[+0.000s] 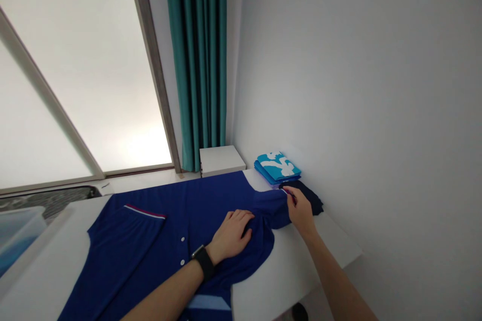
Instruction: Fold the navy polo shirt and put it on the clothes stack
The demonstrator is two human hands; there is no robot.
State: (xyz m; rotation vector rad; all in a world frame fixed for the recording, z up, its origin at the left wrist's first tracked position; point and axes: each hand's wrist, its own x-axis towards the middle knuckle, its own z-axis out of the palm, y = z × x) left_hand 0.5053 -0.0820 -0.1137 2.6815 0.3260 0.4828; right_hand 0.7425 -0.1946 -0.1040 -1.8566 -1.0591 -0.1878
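Observation:
A navy polo shirt (211, 195) lies spread over the white table, with white buttons down its front and a red-and-white trim on the left sleeve edge. My left hand (232, 234), a dark watch on its wrist, rests flat on the shirt near the right sleeve's base, fingers stretched out. At the end of that sleeve, my right hand (301, 209) pinches the trimmed cuff between thumb and fingers. The fabric between the two hands is bunched. Just beyond the right hand lies a dark folded garment (311, 196), partly covered by the hand.
Folded bright blue cloth with a white print (278, 166) sits by the wall at the table's far corner. Behind the white table (289, 261) stands a small white cabinet (222, 159). A clear plastic bin (20, 230) is at the left. Green curtains (199, 70) hang behind.

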